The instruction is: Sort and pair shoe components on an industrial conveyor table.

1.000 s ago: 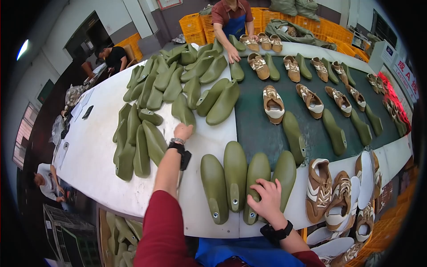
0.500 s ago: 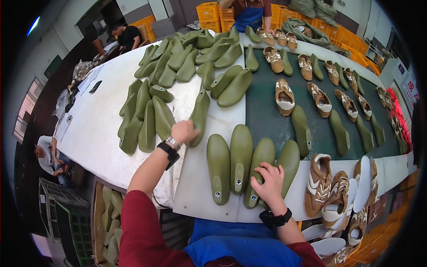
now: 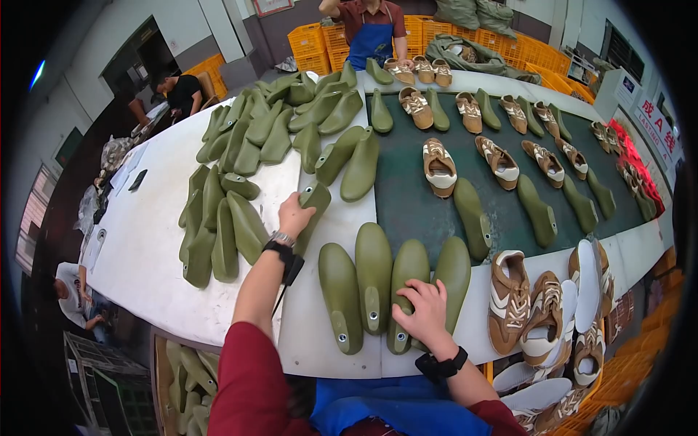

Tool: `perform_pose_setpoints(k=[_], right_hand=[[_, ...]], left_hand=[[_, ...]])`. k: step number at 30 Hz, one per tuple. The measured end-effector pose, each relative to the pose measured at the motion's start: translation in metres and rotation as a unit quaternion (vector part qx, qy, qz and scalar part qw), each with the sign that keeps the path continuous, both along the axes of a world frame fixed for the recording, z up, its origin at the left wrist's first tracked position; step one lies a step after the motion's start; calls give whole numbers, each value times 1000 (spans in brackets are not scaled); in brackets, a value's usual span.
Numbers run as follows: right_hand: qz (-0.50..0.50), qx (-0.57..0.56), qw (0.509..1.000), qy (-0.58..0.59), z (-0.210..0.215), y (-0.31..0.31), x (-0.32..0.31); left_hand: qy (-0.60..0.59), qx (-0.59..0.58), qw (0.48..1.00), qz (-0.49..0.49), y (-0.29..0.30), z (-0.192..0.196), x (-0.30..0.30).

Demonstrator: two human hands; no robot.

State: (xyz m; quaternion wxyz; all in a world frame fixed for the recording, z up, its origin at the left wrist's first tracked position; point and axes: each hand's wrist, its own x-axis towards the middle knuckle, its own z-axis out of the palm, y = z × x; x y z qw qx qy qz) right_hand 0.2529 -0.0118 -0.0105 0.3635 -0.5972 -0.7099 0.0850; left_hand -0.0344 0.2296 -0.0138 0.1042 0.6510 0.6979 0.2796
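Note:
My left hand [image 3: 295, 216] is wrapped around the upper end of a green shoe last [image 3: 314, 202], over the near edge of a loose group of lasts. Part of that last is hidden by my fingers. In front of me several green lasts lie side by side, toes pointing away. My right hand [image 3: 424, 312] bends over the two rightmost of these. Its thumb and fingertips press on the third last [image 3: 406, 265], and its palm covers the heel of the fourth last [image 3: 454, 269]. The leftmost last [image 3: 339, 291] lies untouched.
A large pile of lasts [image 3: 265, 120] covers the left table. Brown-and-white sneakers [image 3: 440, 167] and lasts stand in rows on a dark green mat [image 3: 407, 196]. More sneakers [image 3: 509, 298] crowd the near right. A co-worker in a blue apron [image 3: 371, 47] stands across the table, before orange crates.
The last in my left hand has come nearer to me, and my grip is now closer to its upper end. My right hand stays on the same lasts. The whole view has shifted slightly.

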Motion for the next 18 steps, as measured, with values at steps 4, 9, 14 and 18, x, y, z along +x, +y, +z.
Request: perform_pose_setpoints(k=[4, 9, 14, 18], right_hand=[[8, 10, 1000, 5, 0, 3, -4], [4, 10, 1000, -1, -2, 2, -2], [7, -6, 1000, -7, -4, 1, -4], [12, -14, 1000, -16, -3, 0, -6]], left_hand=[[-92, 90, 990, -52, -81, 68, -26], [29, 77, 958, -276, -179, 119, -49], [193, 58, 866, -457, -231, 68, -58], [126, 37, 890, -436, -239, 41, -53]])
